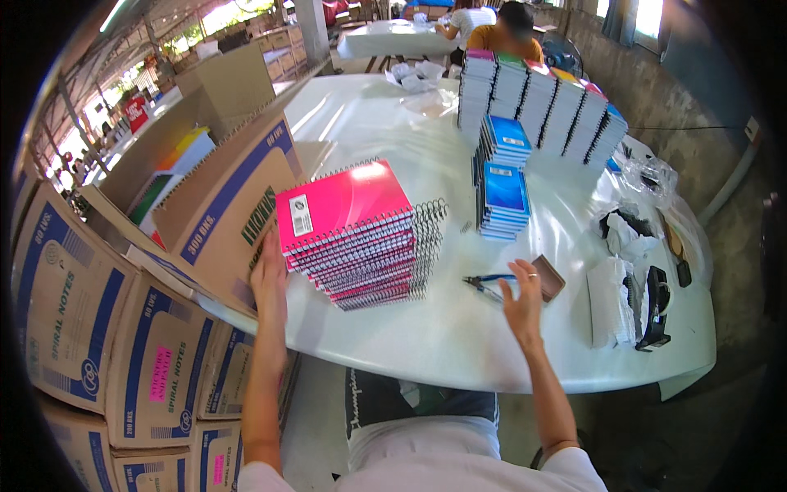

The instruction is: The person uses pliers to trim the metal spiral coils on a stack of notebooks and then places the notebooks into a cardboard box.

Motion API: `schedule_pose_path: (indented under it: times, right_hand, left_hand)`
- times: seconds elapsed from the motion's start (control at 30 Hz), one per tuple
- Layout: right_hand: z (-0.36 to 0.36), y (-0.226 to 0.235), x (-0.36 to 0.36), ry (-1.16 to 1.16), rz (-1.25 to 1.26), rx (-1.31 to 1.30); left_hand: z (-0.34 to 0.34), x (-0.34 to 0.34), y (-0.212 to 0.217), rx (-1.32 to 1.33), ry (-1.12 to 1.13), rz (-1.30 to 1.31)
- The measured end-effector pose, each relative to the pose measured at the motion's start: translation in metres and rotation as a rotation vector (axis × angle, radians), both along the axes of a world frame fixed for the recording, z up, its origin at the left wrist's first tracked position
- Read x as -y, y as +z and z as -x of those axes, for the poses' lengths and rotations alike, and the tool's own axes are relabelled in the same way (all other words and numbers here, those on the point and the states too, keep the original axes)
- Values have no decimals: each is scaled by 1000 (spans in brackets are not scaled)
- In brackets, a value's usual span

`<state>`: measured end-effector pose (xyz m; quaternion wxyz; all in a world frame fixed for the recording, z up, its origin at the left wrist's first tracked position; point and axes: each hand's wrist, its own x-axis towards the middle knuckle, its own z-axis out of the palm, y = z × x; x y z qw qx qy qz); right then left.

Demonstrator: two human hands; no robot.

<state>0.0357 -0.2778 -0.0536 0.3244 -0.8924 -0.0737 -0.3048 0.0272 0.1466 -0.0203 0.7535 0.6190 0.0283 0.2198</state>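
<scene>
A tall stack of pink spiral notebooks (pixel 348 201) stands on the white table, its loose wire coils sticking out on the right side. My left hand (pixel 267 275) is at the stack's left edge, between it and an open cardboard box (pixel 225 193). Its fingers look stretched out, and whether they touch the box or the notebooks is unclear. Over the table to the right hovers my right hand (pixel 522 303), fingers apart and holding nothing. Just left of it lies a pair of pliers (pixel 475 281), partly hidden by the fingers. A small brown tray (pixel 551 279) sits beside that hand.
Blue notebooks (pixel 504 193) are piled mid-table, before a row of tall notebook stacks (pixel 529 98). On the right lie white paper (pixel 611 303), a black tape dispenser (pixel 656 307) and a brush (pixel 679 254). Closed cartons (pixel 156 361) are stacked at left. People sit beyond the table.
</scene>
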Motion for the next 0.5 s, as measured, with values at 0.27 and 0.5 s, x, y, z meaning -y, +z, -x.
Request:
schedule_pose_path:
  times: [0.27, 0.5]
  right_hand:
    - [6, 127, -116, 364, -167, 496]
    - [-24, 138, -192, 334, 159, 730]
  left_hand:
    - [41, 83, 75, 462, 529, -334]
    - [0, 89, 96, 382, 313, -240]
